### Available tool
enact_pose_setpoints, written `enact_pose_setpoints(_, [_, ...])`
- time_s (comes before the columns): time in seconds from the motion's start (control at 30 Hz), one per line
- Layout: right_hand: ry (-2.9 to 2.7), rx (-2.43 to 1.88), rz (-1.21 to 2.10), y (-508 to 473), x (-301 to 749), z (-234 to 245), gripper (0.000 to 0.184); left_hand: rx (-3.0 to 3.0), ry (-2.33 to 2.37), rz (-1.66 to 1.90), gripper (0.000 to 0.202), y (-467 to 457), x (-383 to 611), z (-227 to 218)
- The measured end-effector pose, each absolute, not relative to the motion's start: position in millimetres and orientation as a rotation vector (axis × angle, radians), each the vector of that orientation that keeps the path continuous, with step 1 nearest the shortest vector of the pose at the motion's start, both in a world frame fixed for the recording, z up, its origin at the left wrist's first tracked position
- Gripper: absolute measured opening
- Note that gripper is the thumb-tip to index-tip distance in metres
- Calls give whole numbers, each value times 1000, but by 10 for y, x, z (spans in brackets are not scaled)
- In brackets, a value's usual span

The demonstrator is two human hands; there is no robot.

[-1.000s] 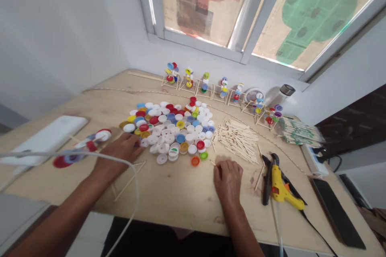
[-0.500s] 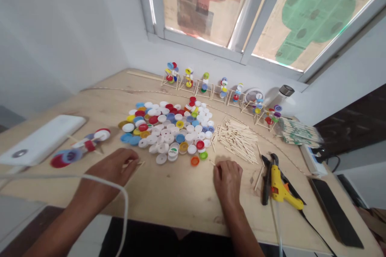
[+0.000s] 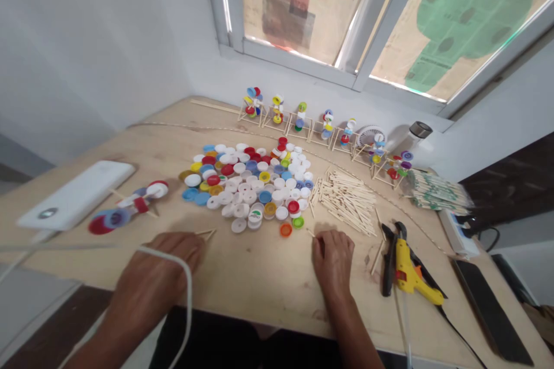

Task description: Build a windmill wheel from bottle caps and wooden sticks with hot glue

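My left hand (image 3: 162, 268) is closed low over the left front of the table. Two thin wooden sticks (image 3: 208, 233) meeting at a point stick out past its fingers. My right hand (image 3: 334, 256) rests on the tabletop with curled fingers, and a short wooden stick (image 3: 310, 233) pokes out by its thumb. Between and beyond the hands spreads a heap of coloured bottle caps (image 3: 246, 195). To its right lies a pile of wooden sticks (image 3: 346, 199). A wheel of caps and sticks (image 3: 130, 207) lies beyond my left hand.
A yellow glue gun (image 3: 407, 271) rests near black-handled pliers (image 3: 388, 262) at right, with a dark phone (image 3: 491, 305) farther over. Several cap wheels on stick stands (image 3: 300, 118) line the back. A white power bank (image 3: 78, 196) lies left; its pale cable (image 3: 188, 294) crosses my left hand.
The view has shifted slightly, so the table appears farther right. My left hand has drawn nearer the front edge, and more of the joined sticks shows. My right hand stays in place.
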State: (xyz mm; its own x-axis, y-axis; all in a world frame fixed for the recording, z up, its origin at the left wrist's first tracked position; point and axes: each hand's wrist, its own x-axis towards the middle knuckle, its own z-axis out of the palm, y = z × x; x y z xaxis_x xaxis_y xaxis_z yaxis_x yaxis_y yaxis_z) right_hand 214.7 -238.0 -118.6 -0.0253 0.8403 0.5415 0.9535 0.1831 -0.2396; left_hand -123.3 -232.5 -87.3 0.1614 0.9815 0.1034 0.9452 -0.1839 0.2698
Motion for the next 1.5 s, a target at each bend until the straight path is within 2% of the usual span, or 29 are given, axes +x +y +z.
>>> enact_pose_setpoints(0.13, [-1880,-1681,-241,-2383,2144,-1182,16,2427,2059,304,43,-1982,-1358,-755])
enact_pose_setpoints(0.23, [-1874,-1676,-232,-2383,2142,-1179,15,2346,2139,27,44,-1784,-1270,-620])
enact_pose_setpoints(0.53, [-1865,-1692,-223,-2379,2135,-1187,16,2287,2159,-121,42,-1615,-1154,-568])
enact_pose_setpoints(0.97, [-1874,-1694,-223,-2382,2127,-1174,17,2101,2187,-98,47,-1568,-1150,-620])
enact_pose_setpoints(1.23, [-1866,-1690,-214,-2373,2131,-1159,16,2038,2180,-32,35,-1490,-1252,-675])
enact_pose_setpoints(1.5, [-1857,-1688,-200,-2383,2116,-1169,17,1974,2253,50,32,-1559,-1225,-696])
